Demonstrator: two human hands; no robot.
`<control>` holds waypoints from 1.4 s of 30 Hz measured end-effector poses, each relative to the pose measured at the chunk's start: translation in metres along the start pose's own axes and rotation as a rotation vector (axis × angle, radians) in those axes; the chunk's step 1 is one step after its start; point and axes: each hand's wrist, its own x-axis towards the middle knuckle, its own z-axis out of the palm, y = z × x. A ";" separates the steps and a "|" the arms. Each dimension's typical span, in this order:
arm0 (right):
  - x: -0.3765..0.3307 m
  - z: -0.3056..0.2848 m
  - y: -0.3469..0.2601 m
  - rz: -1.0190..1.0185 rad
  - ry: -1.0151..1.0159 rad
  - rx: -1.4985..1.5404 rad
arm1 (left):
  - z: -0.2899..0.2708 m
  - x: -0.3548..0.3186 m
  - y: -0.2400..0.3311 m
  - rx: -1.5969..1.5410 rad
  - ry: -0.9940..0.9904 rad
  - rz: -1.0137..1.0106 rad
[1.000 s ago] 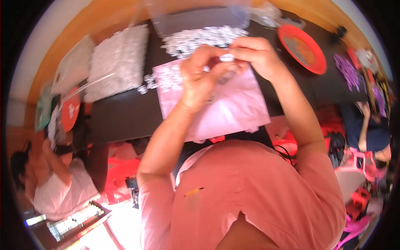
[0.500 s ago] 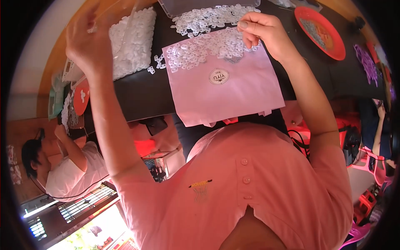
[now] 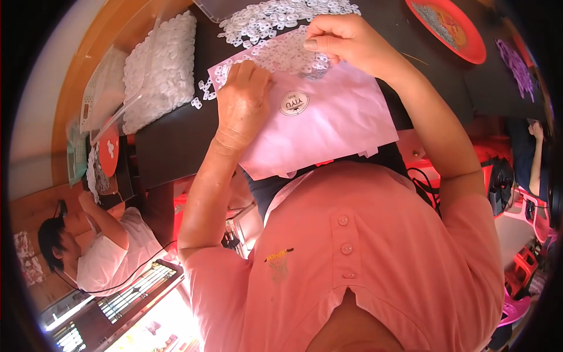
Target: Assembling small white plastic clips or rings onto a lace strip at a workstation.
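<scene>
A pink cloth bag (image 3: 328, 123) with a round printed label lies across the table's near edge and my lap. Small white pieces with holes (image 3: 281, 53) are spread over its far part. My left hand (image 3: 243, 100) rests over the bag's far left, its fingers curled down among the pieces; what they grip is hidden. Above the far right of those pieces is my right hand (image 3: 346, 47), thumb and forefinger pinched together. Anything in that pinch is too small to make out. A bigger heap of similar white pieces (image 3: 258, 23) lies just beyond the bag.
A transparent bag full of white pieces (image 3: 161, 70) stands left on the black table (image 3: 161, 146). At the far right are a red plate with grey bits (image 3: 469, 38) and purple strips (image 3: 515, 67). An orange dish (image 3: 108, 155) is far left, near another person (image 3: 114, 243).
My left hand has come down and right, from above the transparent bag to the pieces on the pink bag. My right hand has shifted slightly left, still pinched.
</scene>
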 end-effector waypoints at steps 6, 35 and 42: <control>0.001 -0.004 0.001 0.004 0.021 -0.088 | 0.001 0.014 0.021 -0.153 -0.011 -0.001; -0.010 0.015 -0.010 -0.304 0.029 0.083 | -0.014 0.037 0.036 -1.559 -0.136 -0.894; -0.008 0.012 -0.004 -0.215 0.032 0.187 | -0.006 0.038 0.040 -1.659 -0.085 -0.945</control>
